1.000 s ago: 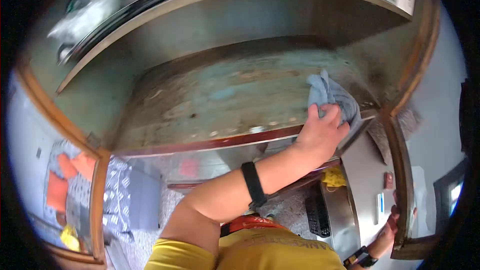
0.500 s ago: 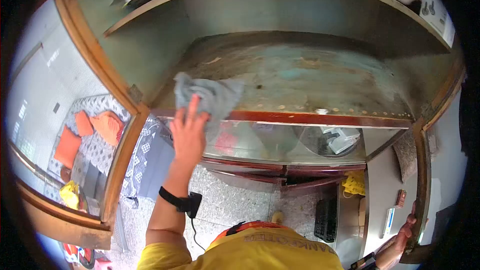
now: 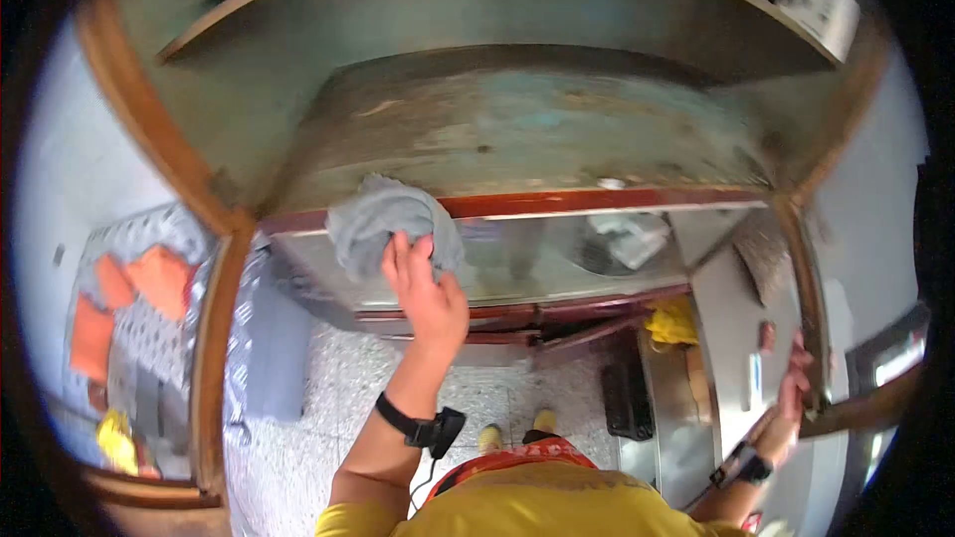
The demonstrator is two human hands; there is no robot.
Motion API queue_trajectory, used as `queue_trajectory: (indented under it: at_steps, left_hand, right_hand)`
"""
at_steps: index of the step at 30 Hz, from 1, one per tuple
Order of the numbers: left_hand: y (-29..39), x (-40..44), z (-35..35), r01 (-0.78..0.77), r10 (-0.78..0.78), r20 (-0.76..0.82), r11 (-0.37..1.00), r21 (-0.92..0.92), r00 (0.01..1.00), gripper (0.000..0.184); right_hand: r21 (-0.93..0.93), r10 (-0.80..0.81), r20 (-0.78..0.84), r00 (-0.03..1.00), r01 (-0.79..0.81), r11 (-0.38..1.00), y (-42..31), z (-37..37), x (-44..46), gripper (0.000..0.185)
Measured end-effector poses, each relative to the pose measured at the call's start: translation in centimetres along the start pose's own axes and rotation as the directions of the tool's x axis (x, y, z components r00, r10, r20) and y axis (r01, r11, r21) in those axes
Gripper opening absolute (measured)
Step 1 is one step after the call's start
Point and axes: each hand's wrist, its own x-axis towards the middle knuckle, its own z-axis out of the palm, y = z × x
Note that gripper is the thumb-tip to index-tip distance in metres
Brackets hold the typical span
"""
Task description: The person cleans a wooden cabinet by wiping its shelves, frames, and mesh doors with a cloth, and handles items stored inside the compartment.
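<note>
Grey cloth (image 3: 373,224), bunched across the left part of the red front edge (image 3: 557,202) of a worn shelf (image 3: 557,129). My left hand (image 3: 428,293) holds its lower folds with bent fingers. My right hand (image 3: 789,393) is at a wooden door frame (image 3: 808,288); I cannot tell whether it grips.

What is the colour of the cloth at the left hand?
The cloth is grey, best seen in the head view.

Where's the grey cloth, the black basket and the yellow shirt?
Grey cloth (image 3: 381,211): head view, on its upper folds.
Black basket (image 3: 628,402): head view, on its middle.
Yellow shirt (image 3: 542,511): head view, near its middle.
</note>
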Motion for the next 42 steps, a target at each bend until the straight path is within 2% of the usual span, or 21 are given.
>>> queue_trajectory:
  at_steps: [2, 4, 6, 7, 9, 11, 16, 18, 20, 22, 25, 27, 30, 32, 33, 34, 35, 36, 38, 40, 42]
  left_hand:
    - [0.1, -0.3, -0.2, -0.116, 0.117, 0.111, 0.993, -0.011, 0.987, 0.047]
    - [-1.3, 0.9, 0.4, 0.161, -0.188, -0.215, 0.978, -0.136, 0.959, 0.040]
    - [-1.5, 2.9, 0.8, 0.336, -0.316, -0.289, 0.942, 0.018, 0.904, 0.034]
    - [0.0, 1.9, 2.3, 0.319, -0.309, -0.271, 0.948, -0.008, 0.912, 0.034]
    - [3.7, -0.3, 6.5, -0.004, 0.016, -0.215, 0.998, 0.060, 0.976, 0.031]
    - [9.5, -2.5, 10.2, -0.169, 0.172, -0.053, 0.984, 0.055, 0.984, 0.030]
    - [20.5, -4.6, 17.7, -0.259, 0.269, 0.049, 0.954, -0.151, 0.962, 0.031]
    - [23.9, -5.2, 20.5, -0.336, 0.357, 0.103, 0.926, -0.175, 0.929, 0.033]
    - [28.1, -4.5, 22.4, -0.432, 0.459, 0.074, 0.871, -0.233, 0.885, 0.036]
    - [31.6, -5.1, 24.4, -0.506, 0.540, 0.251, 0.841, -0.191, 0.804, 0.035]
    - [34.4, -6.2, 27.6, -0.590, 0.613, 0.272, 0.789, -0.170, 0.741, 0.034]
    - [34.9, -5.2, 26.2, -0.723, 0.720, 0.290, 0.681, -0.118, 0.631, 0.030]
    - [32.9, -5.5, 25.6, -0.734, 0.769, 0.403, 0.619, -0.279, 0.496, 0.033]
    - [32.9, -6.1, 24.7, -0.720, 0.763, 0.465, 0.617, -0.316, 0.450, 0.032]
    - [33.2, -6.3, 23.9, -0.407, 0.649, 0.431, 0.745, -0.529, 0.628, 0.032]
    - [33.5, -6.4, 23.2, -0.042, 0.479, 0.450, 0.718, -0.694, 0.753, 0.033]
    - [34.4, -6.1, 22.9, 0.111, 0.386, 0.495, 0.692, -0.714, 0.778, 0.042]
    - [35.3, -5.8, 22.7, 0.122, 0.390, 0.498, 0.680, -0.723, 0.774, 0.042]
    - [36.9, -5.3, 22.8, 0.435, 0.157, 0.589, 0.530, -0.728, 0.793, 0.052]
    - [37.6, -5.8, 22.7, 0.543, 0.199, 0.673, 0.452, -0.708, 0.712, 0.061]
    - [37.7, -6.4, 21.5, 0.711, 0.242, 0.803, 0.374, -0.596, 0.545, 0.072]
  right_hand:
    - [0.005, -0.018, 0.021, 1.000, 0.018, 1.000, 0.0, 0.5, -0.6, 0.064]
    - [0.021, -0.008, 0.060, 0.998, 0.006, 1.000, -0.2, 0.6, 0.4, 0.064]
    - [0.024, -0.039, 0.085, 0.996, 0.037, 0.999, -1.3, 0.5, 0.1, 0.065]
    - [0.010, -0.039, 0.085, 0.996, 0.038, 0.999, -1.4, 0.6, 0.2, 0.065]
    - [-0.008, 0.007, 0.147, 0.989, -0.006, 1.000, -2.3, -0.2, 1.2, 0.064]
    - [-0.022, -0.012, 0.189, 0.982, 0.016, 1.000, -2.5, -1.0, 1.3, 0.062]
    - [-0.036, -0.034, -0.022, 0.999, 0.033, 0.999, -2.3, -0.7, 0.7, 0.061]
    - [-0.196, 0.026, -0.064, 0.998, -0.038, 0.980, -3.5, -1.6, 0.6, 0.067]
    - [-0.319, 0.041, -0.074, 0.996, -0.063, 0.946, -4.1, -1.1, 0.7, 0.069]
    - [-0.385, 0.081, -0.086, 0.993, -0.108, 0.916, -4.7, -1.3, 0.8, 0.073]
    - [-0.181, 0.114, 0.041, 0.993, -0.105, 0.978, -5.0, -0.7, 0.9, 0.071]
    - [-0.489, 0.043, -0.094, 0.995, -0.084, 0.868, -5.0, 0.2, 0.9, 0.070]
    - [-0.448, 0.028, -0.139, 0.990, -0.088, 0.890, -5.4, 0.5, 0.9, 0.068]
    - [-0.429, 0.044, -0.038, 0.998, -0.056, 0.902, -5.1, 0.6, 0.1, 0.070]
    - [-0.383, -0.042, -0.059, 0.997, 0.016, 0.923, -4.7, 1.9, -0.1, 0.070]
    - [-0.340, -0.128, -0.085, 0.988, 0.093, 0.936, -4.4, 2.8, -0.2, 0.070]
    - [-0.546, -0.122, -0.031, 0.992, 0.086, 0.834, -4.9, 2.8, -0.6, 0.070]
    - [-0.555, -0.135, -0.041, 0.990, 0.090, 0.827, -4.6, 3.3, -0.9, 0.070]
    - [-0.715, -0.254, -0.101, 0.962, 0.107, 0.691, -3.9, 4.5, -1.3, 0.068]
    - [-0.719, -0.358, -0.117, 0.926, 0.170, 0.674, -3.6, 3.7, -2.1, 0.063]
    - [-0.591, -0.307, -0.100, 0.946, 0.192, 0.783, -3.8, 3.9, -2.3, 0.060]
